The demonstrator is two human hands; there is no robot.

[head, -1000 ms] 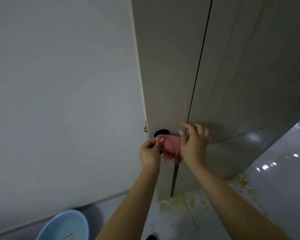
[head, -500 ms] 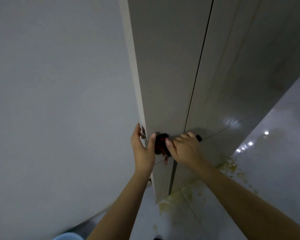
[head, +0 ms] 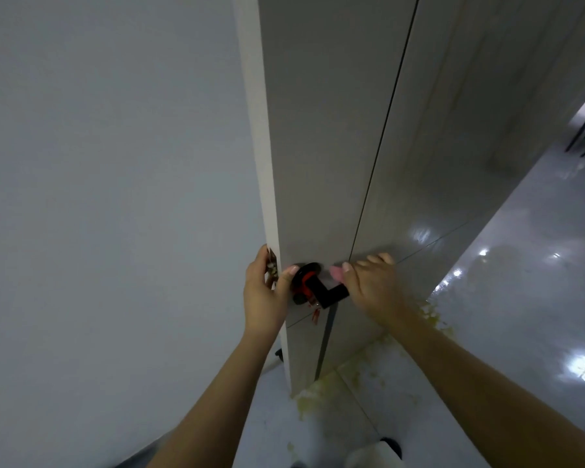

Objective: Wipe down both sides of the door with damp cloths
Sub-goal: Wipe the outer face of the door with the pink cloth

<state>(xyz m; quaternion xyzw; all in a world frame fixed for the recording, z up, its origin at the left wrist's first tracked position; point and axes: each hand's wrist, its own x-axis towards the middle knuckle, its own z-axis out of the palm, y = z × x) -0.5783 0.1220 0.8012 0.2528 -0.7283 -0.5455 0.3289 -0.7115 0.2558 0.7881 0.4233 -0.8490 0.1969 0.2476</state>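
1. Head view: looks down along the free edge of a pale grey door (head: 318,130), standing ajar, edge toward the camera.
2. Left hand (head: 264,292) wraps the door's edge at latch height: fingers out of sight round the far side, thumb lying on the near face beside the round black rose of the handle. Grip curled round the edge.
3. Right hand (head: 372,288) sits over the outer end of the black lever handle (head: 321,292), fingers bent over it. A small pink fold of cloth (head: 336,272) shows at the thumb, bunched under that hand. Grip closed on cloth and lever together; how much cloth lies beneath cannot be told.
4. Something red-orange is wound round the handle's neck, with a short strand hanging below; too small to name.
5. Brass latch plate (head: 272,265) shows on the door edge just beside the left fingers.
6. Plain grey wall (head: 115,197) fills the left.
7. Glossy tiled floor (head: 537,298) lies to the right, with yellow-green smears (head: 318,396) at the door's foot and along its base.
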